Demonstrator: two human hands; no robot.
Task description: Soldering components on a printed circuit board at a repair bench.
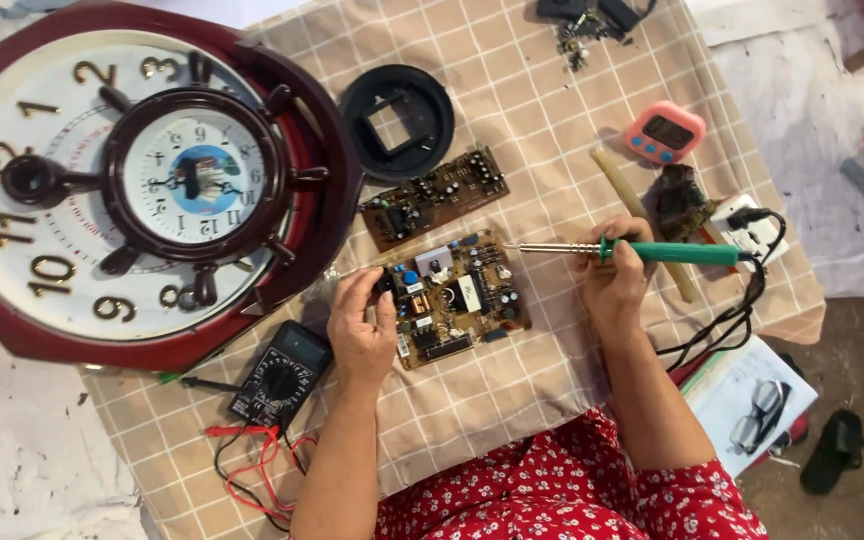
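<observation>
On checked cloth [552,130]: left hand [360,325] steadies circuit board [457,298]; right hand [614,275] grips soldering iron [642,251].

Matt checked cloth [552,130], glossy clock rim [332,150], shiny metal soldering iron [652,251] shaft.

I count two circuit boards: one [459,297] under my left grip [362,325], one [434,197] just above it. I hold one soldering iron [642,251] in my right grip [614,275]. On the worktop [512,390] there are also two clocks, a big one [62,190] and a small one [192,175], one multimeter [280,377], one pink timer [664,132] and one black round cover [397,122].
</observation>
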